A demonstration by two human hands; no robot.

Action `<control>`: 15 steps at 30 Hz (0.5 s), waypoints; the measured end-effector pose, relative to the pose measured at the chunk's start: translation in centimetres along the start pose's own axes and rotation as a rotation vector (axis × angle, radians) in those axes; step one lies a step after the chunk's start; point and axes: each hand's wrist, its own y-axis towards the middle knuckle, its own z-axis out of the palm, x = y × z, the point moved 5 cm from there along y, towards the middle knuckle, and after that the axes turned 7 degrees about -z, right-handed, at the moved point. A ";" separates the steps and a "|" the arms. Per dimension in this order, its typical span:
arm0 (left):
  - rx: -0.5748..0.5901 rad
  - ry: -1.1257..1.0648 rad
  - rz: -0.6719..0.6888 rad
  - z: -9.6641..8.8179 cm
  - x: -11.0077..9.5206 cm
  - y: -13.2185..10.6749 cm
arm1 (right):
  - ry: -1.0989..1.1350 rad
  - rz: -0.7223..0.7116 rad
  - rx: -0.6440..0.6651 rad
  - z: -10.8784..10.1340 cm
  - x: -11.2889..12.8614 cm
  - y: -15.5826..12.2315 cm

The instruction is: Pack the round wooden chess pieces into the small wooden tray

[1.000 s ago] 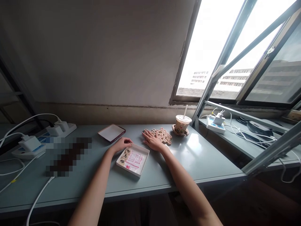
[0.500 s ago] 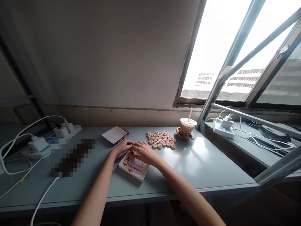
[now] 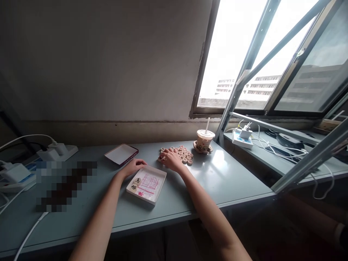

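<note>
A shallow white box (image 3: 160, 180) lies on the grey table (image 3: 223, 181) with a pink-lined sheet and two round wooden chess pieces (image 3: 136, 183) inside. My left hand (image 3: 133, 166) rests curled on the box's far left corner. My right hand (image 3: 172, 160) lies on the near edge of a pile of several wooden chess pieces (image 3: 182, 154), its fingers bent over them; whether it grips one is hidden.
A red-edged box lid (image 3: 121, 154) lies behind the box. A drink cup with a straw (image 3: 204, 140) stands right of the pile. Power strips and cables (image 3: 57, 152) sit far left. A second desk with cables (image 3: 274, 148) stands under the open window.
My right hand has gone from the pile to the box, where it met the left hand, and back to the pile. The view has shifted to the right.
</note>
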 end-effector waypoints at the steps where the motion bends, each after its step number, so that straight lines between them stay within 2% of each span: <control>1: -0.006 -0.002 0.000 0.0 0.0 0.0 | -0.019 0.003 0.009 0.1 -0.1 -0.1; 7: -0.024 0.009 -0.004 -0.1 0.1 0.0 | -0.036 -0.107 0.032 0.2 1.2 -0.4; 10: -0.021 0.012 -0.008 -0.1 0.2 0.0 | -0.035 -0.100 0.027 -0.3 1.3 -0.4; 13: -0.016 0.007 0.004 -0.1 0.4 0.1 | 0.164 -0.127 -0.015 -1.3 2.2 -0.1; 15: -0.017 0.006 0.023 -0.1 0.5 0.3 | 0.339 -0.236 0.038 -1.4 4.1 0.0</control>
